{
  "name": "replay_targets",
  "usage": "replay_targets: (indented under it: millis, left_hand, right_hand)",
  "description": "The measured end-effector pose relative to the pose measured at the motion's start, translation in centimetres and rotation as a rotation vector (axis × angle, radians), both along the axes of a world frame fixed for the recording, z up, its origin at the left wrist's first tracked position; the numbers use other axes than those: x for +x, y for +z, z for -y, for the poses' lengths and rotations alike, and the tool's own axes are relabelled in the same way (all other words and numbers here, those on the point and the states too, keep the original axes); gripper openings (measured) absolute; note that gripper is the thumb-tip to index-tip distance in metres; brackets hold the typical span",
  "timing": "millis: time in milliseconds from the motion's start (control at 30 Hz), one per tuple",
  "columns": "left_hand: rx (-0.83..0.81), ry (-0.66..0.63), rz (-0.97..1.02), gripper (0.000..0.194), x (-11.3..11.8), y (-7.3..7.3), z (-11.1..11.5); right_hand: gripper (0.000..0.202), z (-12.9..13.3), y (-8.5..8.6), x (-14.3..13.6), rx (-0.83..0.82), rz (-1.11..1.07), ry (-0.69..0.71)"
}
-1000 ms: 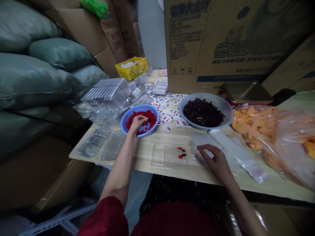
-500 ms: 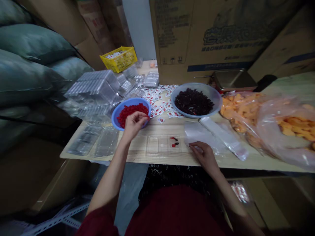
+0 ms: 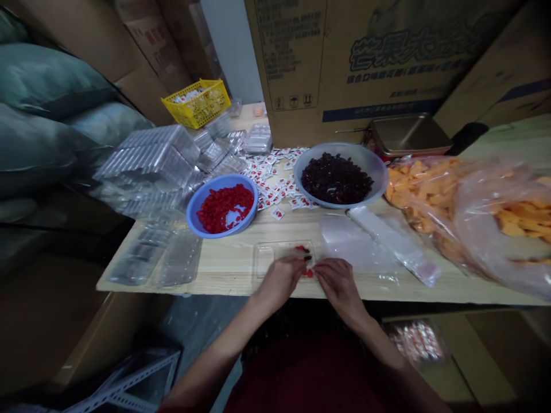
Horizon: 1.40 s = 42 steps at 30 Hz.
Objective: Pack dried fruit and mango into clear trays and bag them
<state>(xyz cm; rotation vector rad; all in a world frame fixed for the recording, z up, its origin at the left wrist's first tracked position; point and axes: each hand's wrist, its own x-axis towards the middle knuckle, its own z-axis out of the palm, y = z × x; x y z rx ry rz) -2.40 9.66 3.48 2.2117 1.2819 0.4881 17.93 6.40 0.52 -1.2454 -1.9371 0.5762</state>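
A clear plastic tray point(image 3: 264, 258) lies near the table's front edge, with small red and dark pieces point(image 3: 308, 273) in its right part. My left hand point(image 3: 282, 278) reaches over the tray from the left, its fingers pressed together beside the pieces; what they hold, if anything, is hidden. At the tray's right edge, my right hand point(image 3: 338, 282) has its fingertips pinched next to the red pieces, their contents too small to make out. Beyond the tray stand a blue bowl of red pieces point(image 3: 228, 203) and a translucent bowl of dark pieces point(image 3: 338, 178).
Small printed packets point(image 3: 278, 214) lie scattered between the bowls. Stacked clear trays point(image 3: 146, 155) and a yellow basket point(image 3: 198, 103) stand at the left. On the right are plastic sleeves point(image 3: 387, 244), bags of orange pieces point(image 3: 424, 189) and a scale point(image 3: 411, 135).
My left hand has moved from the blue bowl rightward and nearer, down to the tray. My right hand has shifted slightly left to the tray's edge. More red shows there, and the view has shifted.
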Motion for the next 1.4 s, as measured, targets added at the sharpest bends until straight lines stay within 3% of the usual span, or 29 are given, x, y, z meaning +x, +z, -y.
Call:
replay_targets:
  millis: [100,200,267,400,533,600,700,800,900,1033,1200,1300,1400]
  left_hand:
    - [0.093,0.235,-0.052,0.02,-1.7,0.2,-6.0]
    - [0.105,0.429,-0.164,0.019,-2.5,-1.3,-12.1]
    - [0.052,0.478,-0.173,0.028,-2.6,-2.5,-14.6]
    - [-0.015,0.492,-0.132,0.027,-3.1,-4.2,-15.5]
    - [-0.049,0.496,-0.046,0.04,-4.1,-4.9,-15.0]
    - [-0.073,0.516,0.005,0.045,-4.5,-5.1,-15.2]
    - [-0.108,0.522,0.031,0.036,-4.9,-5.1,-15.2]
    - [-0.094,0.482,0.073,0.027,-5.2,-3.9,-13.9]
    - [-0.059,0.32,0.128,0.035,-5.4,-1.8,-10.9]
    - [-0.077,0.042,0.11,0.042,-5.1,0.0,-7.1]
    - [-0.126,0.068,0.064,0.038,-3.8,-1.0,-5.6]
    - [-0.02,0.159,0.036,0.027,-3.7,-1.4,-5.3]
    - [0.114,0.219,0.028,0.02,-4.2,-0.7,-4.2]
  right_hand:
    - [0.014,-4.4,0.2,0.3,0.067,0.041,-0.066]
    - [0.018,-10.8,-0.2,-1.6,0.066,0.152,-0.041]
    - [0.026,-14.9,-0.8,-3.7,0.054,0.257,0.022]
    - [0.04,-20.1,-2.0,-7.4,-0.017,0.477,0.051]
    - [0.032,-21.8,-2.3,-8.0,-0.058,0.501,0.066]
    - [0.03,-21.7,-2.1,-7.6,-0.062,0.491,0.078]
    - [0.029,-20.0,-1.2,-6.8,-0.058,0.45,0.059]
    - [0.026,-16.3,0.1,-5.0,-0.06,0.164,0.019]
    - [0.025,-11.4,1.1,-2.3,-0.161,-0.157,0.027]
    - [0.027,-6.0,1.1,-0.3,-0.346,-0.275,-0.001]
    - [0.015,-3.5,0.0,-3.5,-0.299,-0.207,0.08]
    - [0.013,-3.3,-0.7,-5.7,-0.283,-0.077,0.128]
    - [0.013,-3.2,-1.2,-6.8,-0.274,0.074,0.112]
